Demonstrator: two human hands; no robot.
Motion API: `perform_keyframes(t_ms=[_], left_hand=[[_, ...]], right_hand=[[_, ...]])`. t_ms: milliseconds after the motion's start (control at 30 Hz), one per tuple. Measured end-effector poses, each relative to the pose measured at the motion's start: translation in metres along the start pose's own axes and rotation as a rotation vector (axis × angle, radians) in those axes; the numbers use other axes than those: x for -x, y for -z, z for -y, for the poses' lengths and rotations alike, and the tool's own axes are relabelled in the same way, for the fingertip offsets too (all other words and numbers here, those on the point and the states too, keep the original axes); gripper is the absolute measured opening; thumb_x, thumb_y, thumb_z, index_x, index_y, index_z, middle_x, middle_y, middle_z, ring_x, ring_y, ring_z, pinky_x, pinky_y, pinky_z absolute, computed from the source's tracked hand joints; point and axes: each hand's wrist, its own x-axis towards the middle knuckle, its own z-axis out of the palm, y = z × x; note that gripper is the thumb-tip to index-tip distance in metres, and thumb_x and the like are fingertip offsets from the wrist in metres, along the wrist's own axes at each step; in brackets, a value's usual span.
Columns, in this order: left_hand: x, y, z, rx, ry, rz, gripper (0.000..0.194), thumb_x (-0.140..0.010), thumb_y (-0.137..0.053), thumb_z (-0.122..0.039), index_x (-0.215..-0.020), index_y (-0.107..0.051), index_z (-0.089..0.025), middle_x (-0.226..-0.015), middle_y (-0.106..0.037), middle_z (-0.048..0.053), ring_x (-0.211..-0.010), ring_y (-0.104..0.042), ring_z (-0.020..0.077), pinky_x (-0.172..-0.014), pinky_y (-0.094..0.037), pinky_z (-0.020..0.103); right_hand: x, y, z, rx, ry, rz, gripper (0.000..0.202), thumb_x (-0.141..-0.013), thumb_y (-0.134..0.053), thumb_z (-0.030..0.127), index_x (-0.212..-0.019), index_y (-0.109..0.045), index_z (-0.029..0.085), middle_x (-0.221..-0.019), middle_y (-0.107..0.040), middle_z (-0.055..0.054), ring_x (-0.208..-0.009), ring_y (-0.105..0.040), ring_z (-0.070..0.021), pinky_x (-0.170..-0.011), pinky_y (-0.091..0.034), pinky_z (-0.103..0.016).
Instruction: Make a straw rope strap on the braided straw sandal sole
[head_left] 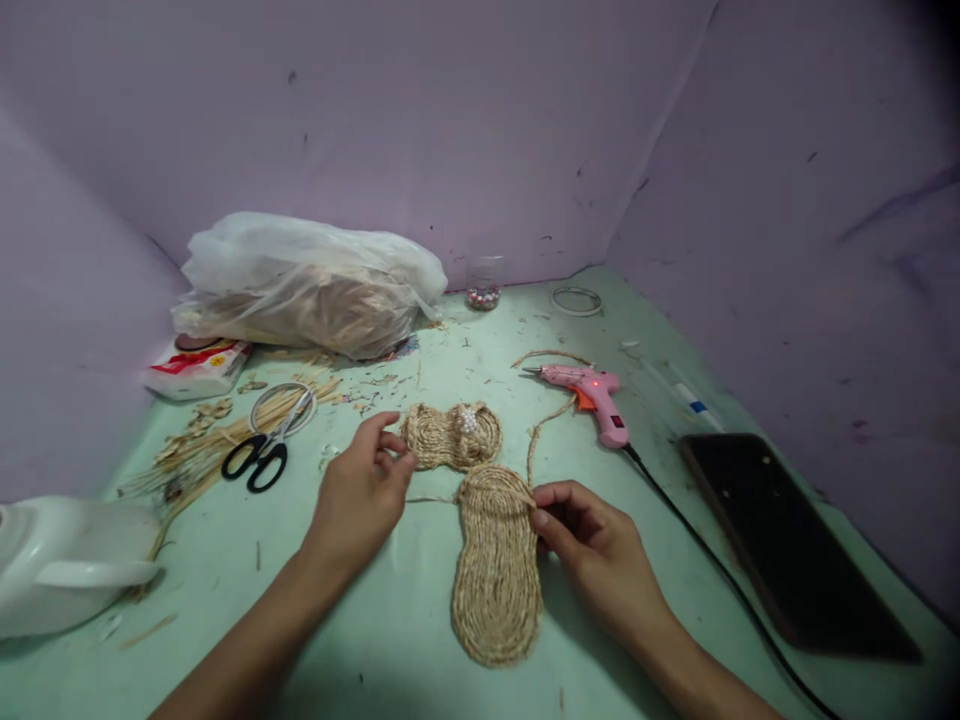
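A slipper sole (496, 590) of coiled, braided straw cord lies flat before me. At its upper right edge my right hand (592, 540) pinches a thin straw strand (517, 495) that crosses the toe end. From that edge a braided cord (534, 440) runs up toward the glue gun. Just beyond the sole is a shorter woven straw piece (435, 437) with a white bead cluster (469, 418) on it. My left hand (367, 475) is beside this piece's left end, fingers loosely bent and thumb apart; contact is unclear. A fine fibre sticks out left of the sole.
Right of the work lies a pink glue gun (585, 385), its light lit and its black cable (705, 560) trailing forward. A dark phone-like slab (795, 550) is farther right. Scissors (266, 450), straw (202, 450), a white jug (67, 570), a plastic bag (307, 285) and a bead jar (484, 285) surround it.
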Motion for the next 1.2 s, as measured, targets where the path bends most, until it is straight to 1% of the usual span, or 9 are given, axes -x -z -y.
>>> perform_keyframes(t_ms=[133,267,333,467,600,767,933,1067,1200], left_hand=[[-0.011,-0.007,-0.007,0.218,0.070,0.049,0.036,-0.069,-0.055,-0.020,-0.104,-0.051,-0.014,-0.063,-0.054,-0.003,-0.055,-0.052,0.0106,-0.051,-0.043,0.021],[0.015,0.008,-0.015,0.330,0.262,-0.265,0.035,-0.064,-0.064,-0.028,-0.095,-0.052,-0.018,-0.060,-0.055,-0.005,-0.046,-0.053,0.0098,-0.042,-0.045,0.020],[0.035,0.014,-0.017,0.373,0.359,-0.332,0.038,-0.059,-0.069,-0.029,-0.092,-0.052,-0.018,-0.059,-0.057,-0.005,-0.048,-0.058,0.0123,-0.045,-0.050,0.022],[0.075,0.002,-0.015,0.538,0.511,-0.313,0.031,-0.061,-0.066,-0.029,-0.086,-0.051,-0.018,-0.061,-0.060,-0.003,-0.056,-0.063,0.0146,-0.050,-0.054,0.023],[0.099,-0.012,-0.012,0.501,0.520,-0.229,0.023,-0.065,-0.061,-0.034,-0.081,-0.053,-0.019,-0.062,-0.061,-0.003,-0.055,-0.061,0.0131,-0.050,-0.052,0.022],[0.104,0.001,-0.003,0.044,0.211,-0.202,0.011,-0.074,-0.054,-0.032,-0.072,-0.059,-0.022,-0.056,-0.060,-0.005,-0.045,-0.054,0.0095,-0.045,-0.045,0.018],[0.097,-0.007,0.004,-0.238,-0.317,-0.048,0.019,-0.079,-0.043,-0.016,-0.086,-0.060,-0.023,-0.086,-0.067,0.003,-0.075,-0.064,0.0140,-0.064,-0.052,0.021],[0.092,-0.029,-0.003,-0.392,-0.449,0.126,0.035,-0.072,-0.043,-0.007,-0.101,-0.057,-0.019,-0.108,-0.062,0.011,-0.092,-0.063,0.0203,-0.074,-0.055,0.028],[0.085,-0.040,-0.008,-0.434,-0.453,0.222,0.035,-0.071,-0.046,-0.009,-0.104,-0.055,-0.016,-0.113,-0.059,0.015,-0.098,-0.060,0.0260,-0.074,-0.055,0.035]], right_hand=[[-0.002,0.003,-0.002,0.017,0.019,-0.024,0.017,-0.068,-0.066,0.031,-0.073,-0.061,0.016,-0.063,-0.059,0.000,-0.056,-0.052,-0.0120,-0.053,-0.045,-0.024],[-0.002,0.006,-0.002,0.008,0.002,0.001,0.016,-0.068,-0.065,0.030,-0.074,-0.061,0.016,-0.063,-0.058,0.000,-0.056,-0.051,-0.0112,-0.053,-0.044,-0.023],[-0.003,0.006,-0.001,0.028,-0.012,0.032,0.016,-0.067,-0.066,0.030,-0.073,-0.062,0.015,-0.062,-0.058,0.000,-0.055,-0.051,-0.0108,-0.052,-0.044,-0.023],[-0.006,0.001,0.003,0.067,-0.035,0.133,0.016,-0.066,-0.066,0.029,-0.072,-0.063,0.015,-0.063,-0.059,0.000,-0.056,-0.052,-0.0110,-0.052,-0.044,-0.023],[-0.012,-0.005,0.006,0.084,-0.066,0.135,0.017,-0.064,-0.067,0.030,-0.071,-0.063,0.015,-0.062,-0.060,-0.001,-0.055,-0.053,-0.0120,-0.052,-0.045,-0.024],[-0.023,-0.004,0.003,0.116,-0.043,0.047,0.021,-0.064,-0.066,0.033,-0.075,-0.061,0.016,-0.065,-0.061,-0.002,-0.059,-0.054,-0.0139,-0.054,-0.047,-0.026],[-0.026,-0.003,-0.009,0.280,0.052,0.050,0.022,-0.072,-0.060,0.035,-0.085,-0.062,0.017,-0.073,-0.063,-0.004,-0.064,-0.056,-0.0165,-0.055,-0.048,-0.028],[-0.024,0.000,-0.013,0.333,0.122,0.044,0.022,-0.075,-0.058,0.035,-0.088,-0.062,0.018,-0.078,-0.064,-0.005,-0.069,-0.058,-0.0177,-0.061,-0.049,-0.030],[-0.023,-0.001,-0.009,0.301,0.094,0.023,0.022,-0.074,-0.060,0.035,-0.085,-0.062,0.017,-0.076,-0.063,-0.005,-0.065,-0.057,-0.0165,-0.058,-0.049,-0.029]])
